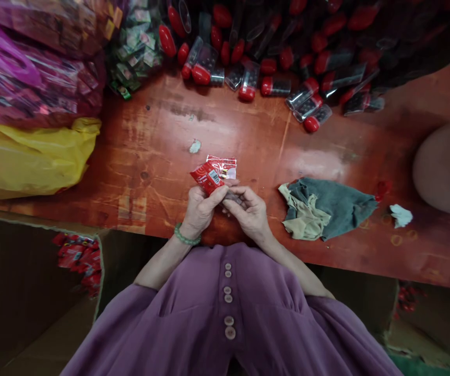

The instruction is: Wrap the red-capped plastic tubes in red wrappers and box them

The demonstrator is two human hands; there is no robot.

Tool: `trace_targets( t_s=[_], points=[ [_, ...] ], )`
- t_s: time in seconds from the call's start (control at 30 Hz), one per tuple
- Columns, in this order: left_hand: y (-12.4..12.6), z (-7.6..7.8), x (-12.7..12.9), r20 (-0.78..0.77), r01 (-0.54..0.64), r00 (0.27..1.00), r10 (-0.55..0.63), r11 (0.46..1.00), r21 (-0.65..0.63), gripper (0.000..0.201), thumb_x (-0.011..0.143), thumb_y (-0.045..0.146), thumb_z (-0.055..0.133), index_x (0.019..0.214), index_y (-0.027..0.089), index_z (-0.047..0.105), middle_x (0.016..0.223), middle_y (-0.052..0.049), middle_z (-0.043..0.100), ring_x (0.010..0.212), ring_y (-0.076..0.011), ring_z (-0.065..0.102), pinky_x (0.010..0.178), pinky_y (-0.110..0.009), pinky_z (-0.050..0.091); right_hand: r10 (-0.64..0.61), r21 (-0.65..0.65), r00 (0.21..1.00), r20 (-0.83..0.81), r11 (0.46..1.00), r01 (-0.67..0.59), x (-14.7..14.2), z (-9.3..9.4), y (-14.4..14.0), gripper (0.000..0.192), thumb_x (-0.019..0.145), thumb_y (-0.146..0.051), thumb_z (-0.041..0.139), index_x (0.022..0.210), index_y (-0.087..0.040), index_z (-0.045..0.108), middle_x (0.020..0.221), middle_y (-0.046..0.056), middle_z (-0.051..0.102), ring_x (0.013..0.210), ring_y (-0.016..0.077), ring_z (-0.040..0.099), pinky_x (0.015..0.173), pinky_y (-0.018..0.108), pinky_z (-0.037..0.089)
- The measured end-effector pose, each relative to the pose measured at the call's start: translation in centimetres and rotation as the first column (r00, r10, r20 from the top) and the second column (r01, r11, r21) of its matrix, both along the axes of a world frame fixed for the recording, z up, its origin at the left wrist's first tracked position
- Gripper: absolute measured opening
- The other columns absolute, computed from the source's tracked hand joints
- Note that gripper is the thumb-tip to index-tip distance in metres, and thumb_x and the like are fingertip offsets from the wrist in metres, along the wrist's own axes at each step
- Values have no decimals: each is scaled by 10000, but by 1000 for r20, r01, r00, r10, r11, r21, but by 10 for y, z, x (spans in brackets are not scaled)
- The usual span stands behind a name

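A red printed packet with a barcode is pinched in my left hand, which wears a green bead bracelet. My right hand is closed close beside it, its fingers around a small greyish see-through thing at the packet's lower end. Fingers hide most of that thing, so its kind is unclear. Just behind the packet, a second red and white packet shows on the wooden table.
Clear containers with red caps are heaped at the back. Plastic bags pile up on the left. To the right are a grey-green cloth, crumpled white tissue and a pale bucket. Below the edge, a cardboard box holds red packets.
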State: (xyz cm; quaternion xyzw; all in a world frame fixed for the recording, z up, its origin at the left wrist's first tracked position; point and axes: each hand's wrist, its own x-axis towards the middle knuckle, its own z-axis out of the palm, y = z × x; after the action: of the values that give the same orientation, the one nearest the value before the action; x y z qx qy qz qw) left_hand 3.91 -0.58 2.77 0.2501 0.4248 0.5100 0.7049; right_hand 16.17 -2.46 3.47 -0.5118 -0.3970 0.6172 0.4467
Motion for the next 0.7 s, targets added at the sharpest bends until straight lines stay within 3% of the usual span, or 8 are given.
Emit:
trace_targets(
  t_s=[0.13, 0.33, 0.4, 0.53, 0.7],
  points=[
    [0, 0, -3, 132, -87, 987, 90, 996, -25, 381, 672, 453, 840, 945, 195, 771, 996, -93, 777, 1033, -266, 714, 965, -401, 549, -7, 87, 998, 59, 996, 2, -3, 0, 2, 288, 798, -409, 754, 1011, -239, 660, 854, -15, 705, 672, 104, 644, 711, 274, 588],
    [0, -3, -7, 148, -141, 976, 157, 984, -111, 304, 646, 423, 866, 832, 204, 769, 843, -54, 782, 957, -233, 733, 942, -379, 561, 115, 128, 992, 41, 985, -120, 2, -6, 0, 322, 870, -425, 678, 1148, -266, 646, 1069, 26, 706, 808, 135, 684, 746, 302, 606],
    [0, -3, -7, 143, -131, 979, 147, 985, -116, 316, 635, 420, 872, 842, 202, 775, 846, -50, 782, 889, -213, 739, 910, -360, 568, 113, 181, 985, 132, 974, -136, 4, -6, -1, 315, 902, -388, 641, 1191, -262, 645, 1103, 45, 695, 844, 147, 684, 738, 306, 605],
    [2, -2, -3, 86, -164, 981, 174, 980, -117, 314, 604, 383, 894, 825, 195, 773, 819, -29, 778, 766, -155, 723, 822, -291, 569, -8, 336, 934, 357, 934, -121, 5, -3, -1, 298, 917, -274, 622, 1210, -248, 664, 1050, 53, 714, 878, 161, 680, 798, 330, 589],
    [3, -2, -2, 113, -188, 973, 203, 974, -129, 325, 620, 440, 880, 797, 196, 757, 782, -19, 768, 742, -153, 717, 798, -297, 573, 33, 212, 972, 233, 974, -84, 1, -5, 0, 318, 908, -331, 635, 1221, -280, 657, 1204, 61, 687, 948, 183, 696, 783, 334, 608]
  ],
)
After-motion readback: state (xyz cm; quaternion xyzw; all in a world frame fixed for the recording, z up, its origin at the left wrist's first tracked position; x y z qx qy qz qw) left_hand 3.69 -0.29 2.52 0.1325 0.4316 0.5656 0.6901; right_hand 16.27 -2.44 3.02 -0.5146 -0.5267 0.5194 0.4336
